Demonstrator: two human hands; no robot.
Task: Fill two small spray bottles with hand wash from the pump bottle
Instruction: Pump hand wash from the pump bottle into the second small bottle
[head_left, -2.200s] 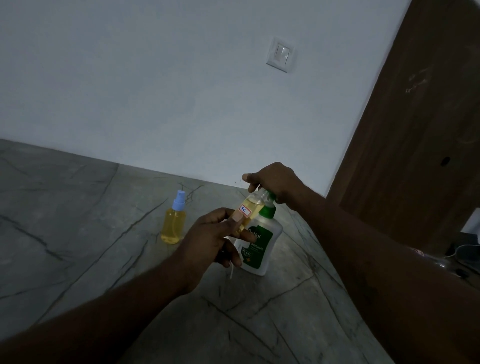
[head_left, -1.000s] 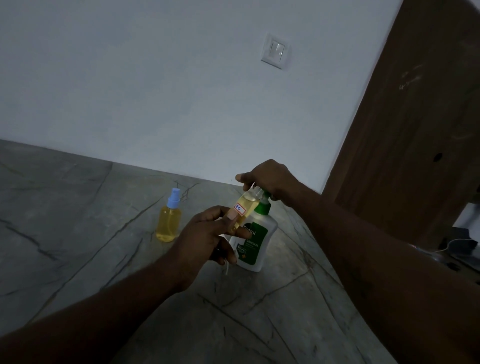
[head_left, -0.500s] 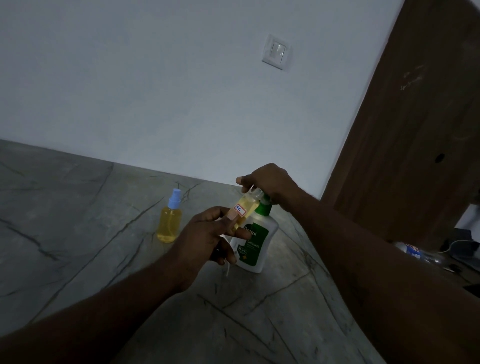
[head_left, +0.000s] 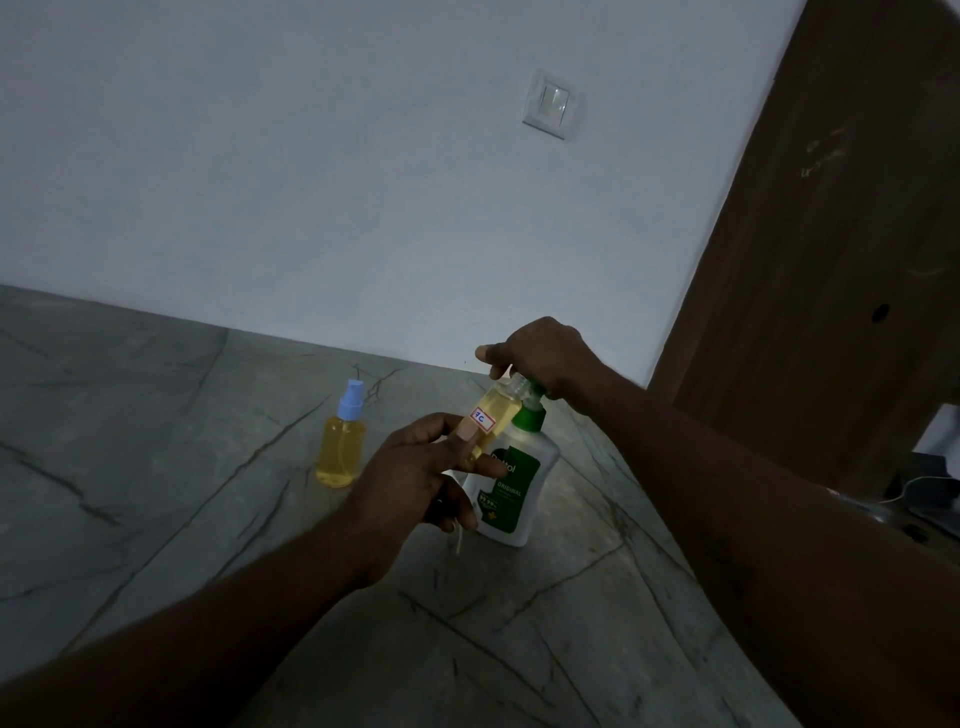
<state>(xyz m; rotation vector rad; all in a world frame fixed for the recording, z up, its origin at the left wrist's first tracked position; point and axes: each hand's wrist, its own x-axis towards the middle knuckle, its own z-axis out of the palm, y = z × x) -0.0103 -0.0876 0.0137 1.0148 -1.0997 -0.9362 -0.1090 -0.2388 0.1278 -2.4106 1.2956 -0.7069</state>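
A white pump bottle (head_left: 511, 488) with a green label and green collar stands on the grey marble floor. My right hand (head_left: 545, 356) rests on its pump head, covering it. My left hand (head_left: 415, 478) holds a small uncapped spray bottle (head_left: 493, 413), tilted, with yellow liquid and a small white label; its open neck sits right under the pump spout. A thin white tube hangs below my left hand. A second spray bottle (head_left: 341, 441), full of yellow liquid with a blue cap on, stands upright to the left.
A white wall with a light switch (head_left: 550, 104) rises behind the bottles. A brown wooden door (head_left: 831, 234) stands at the right. Dark items and a white cable (head_left: 924, 493) lie on the floor at the far right.
My right hand has shifted slightly up and down on the pump head. The small bottle in my left hand stays under the spout. The capped bottle has not moved.
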